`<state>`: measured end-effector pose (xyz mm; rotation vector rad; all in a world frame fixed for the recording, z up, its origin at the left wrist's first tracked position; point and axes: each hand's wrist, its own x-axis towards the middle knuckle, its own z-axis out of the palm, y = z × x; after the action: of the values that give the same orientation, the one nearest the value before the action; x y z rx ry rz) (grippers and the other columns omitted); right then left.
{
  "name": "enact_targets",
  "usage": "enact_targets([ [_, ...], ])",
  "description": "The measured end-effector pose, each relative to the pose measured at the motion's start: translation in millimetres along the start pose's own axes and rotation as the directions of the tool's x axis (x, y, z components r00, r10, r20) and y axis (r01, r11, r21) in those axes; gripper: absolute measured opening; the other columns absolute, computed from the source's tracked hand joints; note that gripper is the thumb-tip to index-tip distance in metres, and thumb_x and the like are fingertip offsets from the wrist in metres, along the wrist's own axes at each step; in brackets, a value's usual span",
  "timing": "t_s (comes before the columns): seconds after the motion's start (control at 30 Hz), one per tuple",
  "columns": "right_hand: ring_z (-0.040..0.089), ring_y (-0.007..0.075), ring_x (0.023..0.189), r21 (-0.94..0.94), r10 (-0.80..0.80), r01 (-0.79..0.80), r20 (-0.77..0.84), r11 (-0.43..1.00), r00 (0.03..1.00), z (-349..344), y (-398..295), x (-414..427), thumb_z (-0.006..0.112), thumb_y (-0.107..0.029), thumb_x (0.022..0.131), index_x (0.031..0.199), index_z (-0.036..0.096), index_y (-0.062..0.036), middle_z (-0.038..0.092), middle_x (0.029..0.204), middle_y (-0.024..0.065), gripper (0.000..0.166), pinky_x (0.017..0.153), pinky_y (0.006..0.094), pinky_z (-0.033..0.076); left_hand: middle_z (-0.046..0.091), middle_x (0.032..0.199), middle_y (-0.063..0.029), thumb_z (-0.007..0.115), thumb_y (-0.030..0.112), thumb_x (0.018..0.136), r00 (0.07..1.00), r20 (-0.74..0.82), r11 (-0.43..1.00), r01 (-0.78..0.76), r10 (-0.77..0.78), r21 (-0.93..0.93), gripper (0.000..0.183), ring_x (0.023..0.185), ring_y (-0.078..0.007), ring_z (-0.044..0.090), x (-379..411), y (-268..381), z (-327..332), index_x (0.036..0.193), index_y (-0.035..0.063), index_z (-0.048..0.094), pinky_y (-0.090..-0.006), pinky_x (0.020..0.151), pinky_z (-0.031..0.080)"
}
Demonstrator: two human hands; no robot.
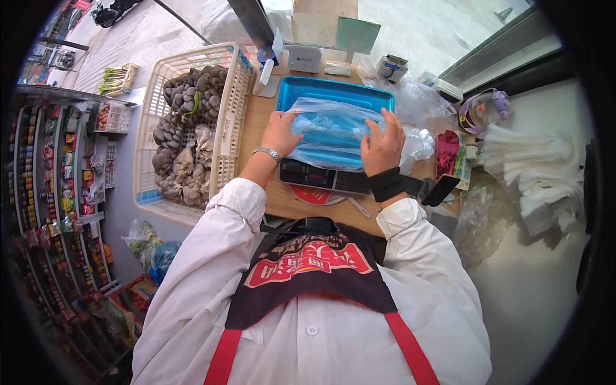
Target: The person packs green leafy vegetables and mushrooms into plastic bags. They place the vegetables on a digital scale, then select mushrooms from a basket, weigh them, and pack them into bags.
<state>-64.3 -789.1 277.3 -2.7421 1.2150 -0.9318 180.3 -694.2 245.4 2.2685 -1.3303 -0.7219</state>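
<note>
A clear plastic bag (332, 126) stretches, creased, across a blue tray (337, 86) and covers much of its front half. The tray rests on a weighing scale (308, 174) with a dark front panel. At the bag's left end is my left hand (281, 134), index finger and thumb apart at the film. My right hand (386, 147) is at the bag's right end, its fingers spread and bent. Whether either hand grips the film or only touches it is unclear. A black band wraps my right wrist, and a metal bracelet or watch strap circles the left.
Left of the tray, a white plastic crate (226, 139) holds oyster mushrooms (185, 139). A red round fan (317, 194) lies partly under the scale. To the right are a phone (440, 189), a clear jug (483, 110) and hanging white plastic bags (534, 154). Packet shelves (62, 192) stand far left.
</note>
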Motion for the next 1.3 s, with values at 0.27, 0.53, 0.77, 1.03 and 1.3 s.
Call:
enact_targets([
  [0.27,0.045,0.0365,0.127,-0.022,0.082,-0.087,0.622,0.996,0.778,87.3,-17.6,-6.8,0.079,-0.038,0.073,0.135,0.052,-0.0169,0.052,0.135,0.0153,0.070,0.104,0.0536,0.037,0.048,0.126,-0.0209,0.073,0.013,0.074,0.999,-0.001,0.999,0.033,-0.033,0.015,0.061,0.114,-0.0362,0.054,-11.7,5.8,5.6,0.132,0.0152,0.056,-0.0386,0.100,0.046],
  [0.53,0.055,0.0388,0.115,-0.012,0.011,-0.004,0.712,1.000,0.702,74.7,-26.4,17.1,0.081,-0.035,0.072,0.125,0.058,-0.0050,0.061,0.122,0.0208,0.065,0.100,0.0428,0.044,0.027,0.153,-0.0216,0.073,0.025,0.082,0.996,0.036,0.904,-0.063,0.086,-0.423,0.047,0.137,-0.0322,0.039,-49.1,7.7,-35.5,0.128,0.0205,0.064,-0.0420,0.108,0.037],
  [0.77,0.059,0.0355,0.106,0.381,-0.105,-0.086,0.452,0.921,0.886,47.6,-35.9,-24.0,0.070,-0.019,0.083,0.112,0.065,-0.0036,0.067,0.112,0.0157,0.034,0.092,0.0427,0.047,0.058,0.129,-0.0161,0.068,0.017,0.085,0.992,0.000,0.558,0.070,-0.125,-0.827,0.041,0.121,-0.0202,0.054,-133.0,-31.9,-85.0,0.125,0.0076,0.064,-0.0322,0.098,0.046],
  [1.03,0.061,0.0344,0.096,0.544,-0.118,-0.174,0.459,0.821,0.880,-24.6,-75.6,-54.7,0.068,-0.007,0.081,0.101,0.066,0.0001,0.067,0.098,0.0171,0.021,0.084,0.0404,0.048,0.069,0.108,-0.0097,0.060,0.011,0.084,0.870,-0.333,0.790,0.100,-0.365,-0.605,0.034,0.096,-0.0165,0.065,-112.4,-153.5,-115.7,0.116,0.0009,0.066,-0.0300,0.085,0.051],
  [1.3,0.061,0.0334,0.095,0.458,0.073,-0.359,0.532,0.813,0.844,-47.4,-104.9,-88.6,0.064,-0.002,0.082,0.100,0.065,-0.0003,0.066,0.099,0.0157,0.018,0.084,0.0394,0.048,0.048,0.139,-0.0154,0.062,0.013,0.083,0.865,-0.458,0.965,0.256,-0.206,0.050,0.037,0.121,-0.0329,0.054,3.5,-222.3,-130.5,0.119,0.0087,0.066,-0.0408,0.101,0.045],
])
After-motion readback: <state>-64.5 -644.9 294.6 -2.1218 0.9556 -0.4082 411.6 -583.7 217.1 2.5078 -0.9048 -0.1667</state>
